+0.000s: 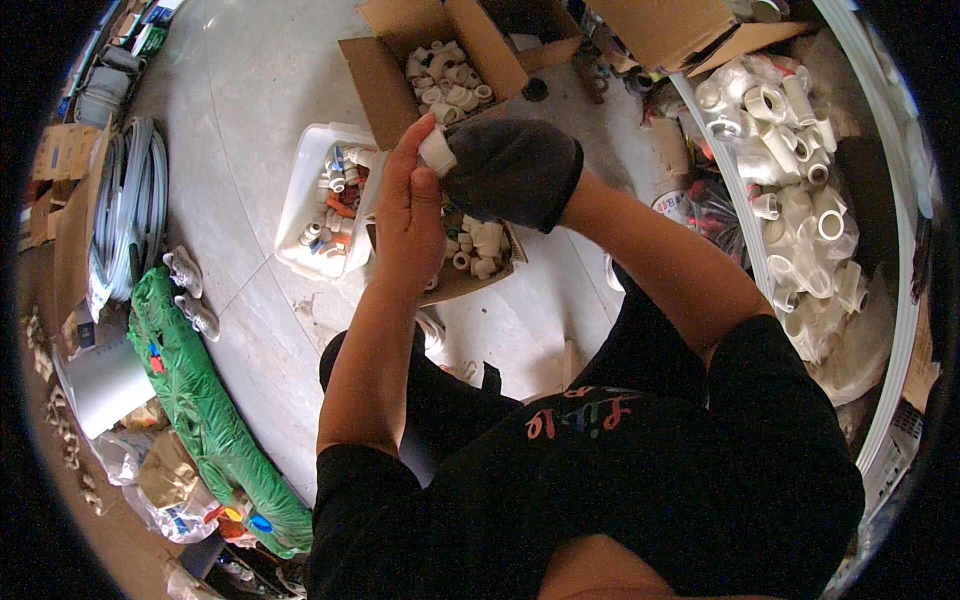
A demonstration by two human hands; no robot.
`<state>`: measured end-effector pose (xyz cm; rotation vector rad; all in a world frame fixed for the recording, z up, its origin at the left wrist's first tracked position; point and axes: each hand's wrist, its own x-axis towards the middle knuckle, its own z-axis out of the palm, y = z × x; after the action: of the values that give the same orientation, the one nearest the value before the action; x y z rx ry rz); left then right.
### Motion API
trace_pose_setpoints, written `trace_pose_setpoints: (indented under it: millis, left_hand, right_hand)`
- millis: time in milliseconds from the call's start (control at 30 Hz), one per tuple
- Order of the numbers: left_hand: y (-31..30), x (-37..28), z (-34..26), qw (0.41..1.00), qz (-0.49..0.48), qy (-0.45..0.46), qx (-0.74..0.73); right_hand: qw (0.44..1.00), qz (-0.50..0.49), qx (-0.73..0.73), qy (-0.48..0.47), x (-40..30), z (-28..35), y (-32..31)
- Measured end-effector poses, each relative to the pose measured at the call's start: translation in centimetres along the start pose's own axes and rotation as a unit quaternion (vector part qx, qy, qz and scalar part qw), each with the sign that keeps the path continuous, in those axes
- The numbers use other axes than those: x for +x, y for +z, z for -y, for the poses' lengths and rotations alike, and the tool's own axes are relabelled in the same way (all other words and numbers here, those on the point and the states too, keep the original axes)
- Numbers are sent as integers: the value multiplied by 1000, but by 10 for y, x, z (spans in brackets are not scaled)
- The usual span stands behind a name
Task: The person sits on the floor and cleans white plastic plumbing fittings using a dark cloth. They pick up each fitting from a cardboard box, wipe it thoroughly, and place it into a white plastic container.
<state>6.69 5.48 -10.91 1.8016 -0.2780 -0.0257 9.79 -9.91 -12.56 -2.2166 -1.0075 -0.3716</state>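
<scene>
My left hand (411,225) is bare, its fingers against a short white plastic pipe fitting (437,151). A dark grey cloth cover (510,169), like a mitt, hides my right hand up to the wrist. Its front end meets the fitting's right side, so the fitting sits between both hands. How the right fingers lie inside cannot be seen. Below the hands, partly hidden, is a cardboard box (469,286) holding white fittings (484,244). Left of it stands a white plastic bin (289,217) with fittings, some with orange or blue parts.
An open cardboard box (375,90) of white fittings (450,79) stands beyond my hands. At right, bagged fittings (802,195) lie among long white pipes (896,360). A green wrapped bundle (202,405), coiled tubing (131,210) and shoes (196,315) lie left on the concrete floor (247,97).
</scene>
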Motion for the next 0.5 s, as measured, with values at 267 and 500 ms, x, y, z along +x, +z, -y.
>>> trace_pose_setpoints:
  millis: [267,500]
  left_hand:
    - [12,-9,-4,986,-92,35,136]
    - [6,-3,-17,918,-2,113,380]
  right_hand:
    - [995,30,-96,23,16,24,-19]
    - [985,131,-54,96,13,9,-17]
